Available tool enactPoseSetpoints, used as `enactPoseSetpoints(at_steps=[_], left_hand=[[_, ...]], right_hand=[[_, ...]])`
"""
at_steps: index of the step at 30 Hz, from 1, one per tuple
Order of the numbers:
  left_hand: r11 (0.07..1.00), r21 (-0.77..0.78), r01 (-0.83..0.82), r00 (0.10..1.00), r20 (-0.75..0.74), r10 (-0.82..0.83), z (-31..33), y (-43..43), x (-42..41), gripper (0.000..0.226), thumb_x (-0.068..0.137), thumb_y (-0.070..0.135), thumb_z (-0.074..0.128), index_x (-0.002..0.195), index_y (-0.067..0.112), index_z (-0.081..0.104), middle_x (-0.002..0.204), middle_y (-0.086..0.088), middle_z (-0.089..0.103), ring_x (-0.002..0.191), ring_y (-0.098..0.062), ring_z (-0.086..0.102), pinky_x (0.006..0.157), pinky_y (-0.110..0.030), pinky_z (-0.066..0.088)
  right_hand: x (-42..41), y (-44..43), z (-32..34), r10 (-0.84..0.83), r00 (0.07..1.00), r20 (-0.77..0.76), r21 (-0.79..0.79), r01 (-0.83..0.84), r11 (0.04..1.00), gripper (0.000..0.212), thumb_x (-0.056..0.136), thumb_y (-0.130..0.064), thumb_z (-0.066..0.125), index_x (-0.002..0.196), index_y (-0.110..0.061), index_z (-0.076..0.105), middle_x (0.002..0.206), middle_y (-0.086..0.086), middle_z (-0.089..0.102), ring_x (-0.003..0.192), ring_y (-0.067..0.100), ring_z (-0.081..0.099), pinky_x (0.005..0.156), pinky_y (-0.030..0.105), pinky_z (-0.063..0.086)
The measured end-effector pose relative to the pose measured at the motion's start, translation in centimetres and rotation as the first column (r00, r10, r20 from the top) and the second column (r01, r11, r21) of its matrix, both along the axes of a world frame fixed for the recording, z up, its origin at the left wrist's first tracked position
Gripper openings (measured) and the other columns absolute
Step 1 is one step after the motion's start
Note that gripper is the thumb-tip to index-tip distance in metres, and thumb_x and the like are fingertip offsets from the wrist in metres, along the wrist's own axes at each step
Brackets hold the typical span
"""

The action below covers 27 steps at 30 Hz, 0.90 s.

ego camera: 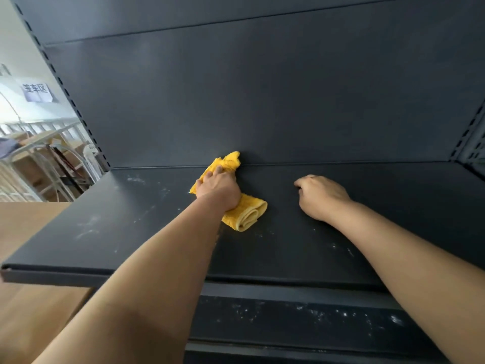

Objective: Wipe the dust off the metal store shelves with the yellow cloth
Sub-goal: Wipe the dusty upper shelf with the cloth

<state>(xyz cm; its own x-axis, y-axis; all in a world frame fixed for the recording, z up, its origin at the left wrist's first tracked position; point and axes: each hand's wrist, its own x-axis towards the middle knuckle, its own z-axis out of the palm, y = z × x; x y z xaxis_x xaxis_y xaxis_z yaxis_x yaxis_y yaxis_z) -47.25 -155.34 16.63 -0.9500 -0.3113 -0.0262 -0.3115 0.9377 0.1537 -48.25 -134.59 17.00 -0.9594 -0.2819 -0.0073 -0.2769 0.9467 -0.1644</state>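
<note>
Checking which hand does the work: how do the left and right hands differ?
The left hand grips the yellow cloth; the right hand holds nothing, fingers curled. The left hand reaches slightly closer to the back wall than the right hand. Both are at the same dusty shelf.

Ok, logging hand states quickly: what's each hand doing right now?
Left hand: closed, gripping the crumpled yellow terry cloth.
Right hand: closed, fingers curled, holding nothing, resting on the dark metal shelf.
</note>
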Motion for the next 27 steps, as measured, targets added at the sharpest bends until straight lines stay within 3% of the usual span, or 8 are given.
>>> enactPoseSetpoints(at_steps=[5, 9, 19, 27], left_hand=[[0.999, -0.028, -0.032, 0.999, -0.009, 0.031, -0.2, -3.6, 1.9, 0.047, 0.094, 0.027, 0.034, 0.140, 0.033, 0.041, 0.151, 0.002, 0.027, 0.137, -0.031, 0.028, 0.111, -0.052, 0.026], [0.998, -0.039, -0.051, 0.998, -0.030, 0.050, -0.4, -3.6, 3.1, 0.042, 0.093, 0.027, 0.035, 0.134, 0.029, 0.047, 0.145, -0.003, 0.036, 0.131, -0.034, 0.033, 0.101, -0.051, 0.033], [0.991, 0.013, -0.133, 0.991, -0.008, 0.133, -0.3, 2.1, 4.5, 0.043, 0.093, 0.031, 0.038, 0.135, 0.028, 0.045, 0.149, -0.005, 0.028, 0.135, -0.041, 0.019, 0.107, -0.051, 0.022], [0.989, 0.073, -0.131, 0.991, 0.001, 0.132, 0.0, 11.8, 5.2, 0.049, 0.092, 0.035, 0.033, 0.137, 0.019, 0.044, 0.147, -0.007, 0.026, 0.129, -0.041, 0.024, 0.107, -0.049, 0.020]], right_hand=[[0.9, 0.5, -0.2, -0.079, 0.997, -0.003, -0.060, 0.078, 0.995, 0.047, 0.094, -0.010, 0.037, 0.138, -0.028, 0.045, 0.146, -0.004, 0.040, 0.130, 0.021, 0.041, 0.098, 0.037, 0.043], [2.2, 1.2, -0.2, -0.127, 0.991, -0.035, -0.074, 0.124, 0.990, 0.042, 0.096, -0.016, 0.037, 0.133, -0.029, 0.051, 0.141, -0.002, 0.047, 0.124, 0.024, 0.047, 0.090, 0.035, 0.044], [5.7, 7.1, -0.1, -0.144, 0.988, -0.057, -0.108, 0.138, 0.985, 0.043, 0.096, -0.013, 0.035, 0.130, -0.032, 0.054, 0.139, -0.005, 0.050, 0.122, 0.021, 0.049, 0.087, 0.034, 0.045], [8.6, 13.3, 0.7, -0.114, 0.990, -0.085, -0.097, 0.105, 0.990, 0.050, 0.092, -0.004, 0.039, 0.132, -0.030, 0.052, 0.140, -0.004, 0.048, 0.123, 0.021, 0.049, 0.091, 0.035, 0.046]])
